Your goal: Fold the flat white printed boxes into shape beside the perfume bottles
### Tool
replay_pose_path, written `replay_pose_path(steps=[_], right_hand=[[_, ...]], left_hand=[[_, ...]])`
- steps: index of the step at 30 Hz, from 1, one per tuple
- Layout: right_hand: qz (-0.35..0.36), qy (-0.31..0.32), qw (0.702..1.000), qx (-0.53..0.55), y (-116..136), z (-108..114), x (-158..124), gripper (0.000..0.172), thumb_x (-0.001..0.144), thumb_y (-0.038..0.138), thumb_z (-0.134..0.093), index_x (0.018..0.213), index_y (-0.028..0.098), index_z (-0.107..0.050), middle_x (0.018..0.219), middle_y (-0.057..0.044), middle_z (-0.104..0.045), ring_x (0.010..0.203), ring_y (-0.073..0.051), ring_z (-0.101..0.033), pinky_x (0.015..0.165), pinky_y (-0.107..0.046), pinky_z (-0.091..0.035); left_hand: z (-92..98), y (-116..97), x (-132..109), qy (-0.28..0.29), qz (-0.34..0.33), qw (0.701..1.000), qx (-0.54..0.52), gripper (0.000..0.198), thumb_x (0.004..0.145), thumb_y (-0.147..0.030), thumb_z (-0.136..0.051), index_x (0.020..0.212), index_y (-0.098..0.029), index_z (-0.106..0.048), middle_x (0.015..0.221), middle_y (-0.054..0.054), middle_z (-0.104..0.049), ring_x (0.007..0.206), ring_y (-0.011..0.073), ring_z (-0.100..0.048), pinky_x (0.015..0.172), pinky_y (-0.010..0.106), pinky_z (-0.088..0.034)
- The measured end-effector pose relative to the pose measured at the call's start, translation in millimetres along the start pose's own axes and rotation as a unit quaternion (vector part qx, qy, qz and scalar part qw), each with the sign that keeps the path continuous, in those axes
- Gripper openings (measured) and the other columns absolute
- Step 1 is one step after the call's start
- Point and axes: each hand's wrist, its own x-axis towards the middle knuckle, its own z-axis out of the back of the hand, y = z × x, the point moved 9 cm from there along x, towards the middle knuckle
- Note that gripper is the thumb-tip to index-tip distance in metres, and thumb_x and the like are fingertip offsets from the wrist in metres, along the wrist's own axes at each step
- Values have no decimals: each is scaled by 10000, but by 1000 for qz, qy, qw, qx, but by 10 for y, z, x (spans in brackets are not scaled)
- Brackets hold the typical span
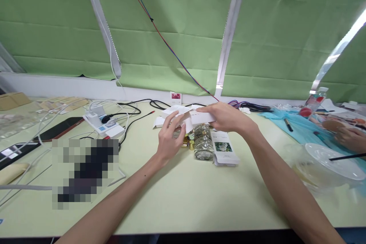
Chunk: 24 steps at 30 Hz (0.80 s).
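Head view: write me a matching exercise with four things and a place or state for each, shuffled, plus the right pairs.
Things:
1. White box
2. Clear container
3. Black tube
4. Lidded cup

Places or states:
A. Lying on the blue sheet
B. Has a black straw
C. Held in the right hand
D. Just left of the flower-printed carton

Pairs: 1-C, 2-D, 3-A, 4-B

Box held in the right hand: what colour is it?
The box in the right hand is white, as the head view shows.
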Motion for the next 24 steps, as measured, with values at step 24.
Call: replay_pose_path(steps=[24], right_hand=[[-106, 40, 979, -168, 256, -104, 38, 449, 898, 87, -560, 1335, 176, -611, 1045, -136, -723, 983, -292, -697, 756, -340, -405]], left_hand=[[20, -119, -19, -15, -82, 996, 4, 391, 943, -176, -680, 1329, -220, -632, 1348, 131, -636, 1187, 222, -690, 830, 285, -691]])
